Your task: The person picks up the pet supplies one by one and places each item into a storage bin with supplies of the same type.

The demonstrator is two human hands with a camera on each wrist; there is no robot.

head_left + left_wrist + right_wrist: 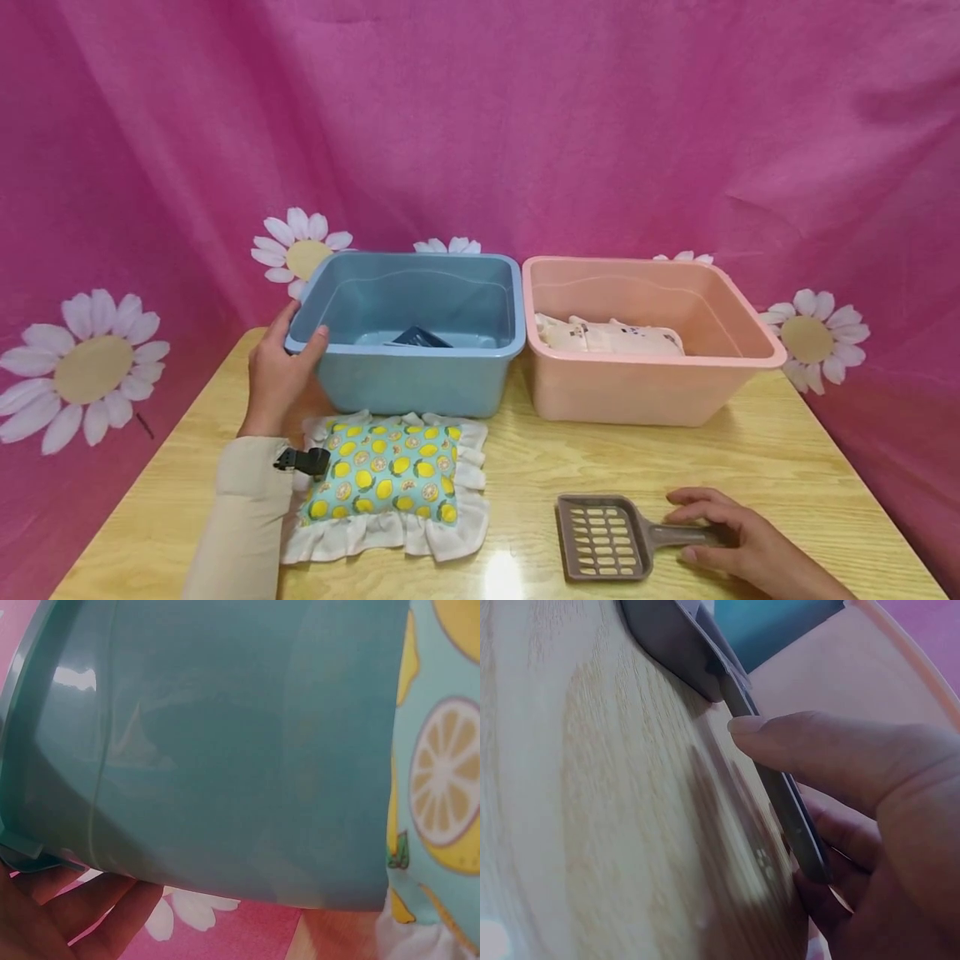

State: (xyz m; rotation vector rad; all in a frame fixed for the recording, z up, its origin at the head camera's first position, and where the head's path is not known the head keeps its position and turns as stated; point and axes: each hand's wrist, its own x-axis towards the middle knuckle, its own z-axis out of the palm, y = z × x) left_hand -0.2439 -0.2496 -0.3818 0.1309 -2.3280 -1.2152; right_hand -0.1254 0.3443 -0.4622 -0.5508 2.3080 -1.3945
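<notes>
My left hand (277, 371) grips the front left corner of the blue plastic basin (412, 382), thumb over the rim and fingers along the outer side. Inside that basin lies a dark blue object (422, 337), mostly hidden by the front wall. At the front right, my right hand (738, 542) is curled round the handle of a brown slotted litter scoop (667, 536). In the right wrist view the thumb lies on one side of the handle (784, 802), with the other fingers behind it. The slotted head points left, low over the table.
A small lemon-print pillow (397, 479) with a white ruffle lies before the blue basin, by the left forearm. Right of that basin stands a pink basin (622, 392) holding a pale printed cloth item (630, 339). A pink flowered curtain (480, 125) hangs behind the wooden table (525, 467).
</notes>
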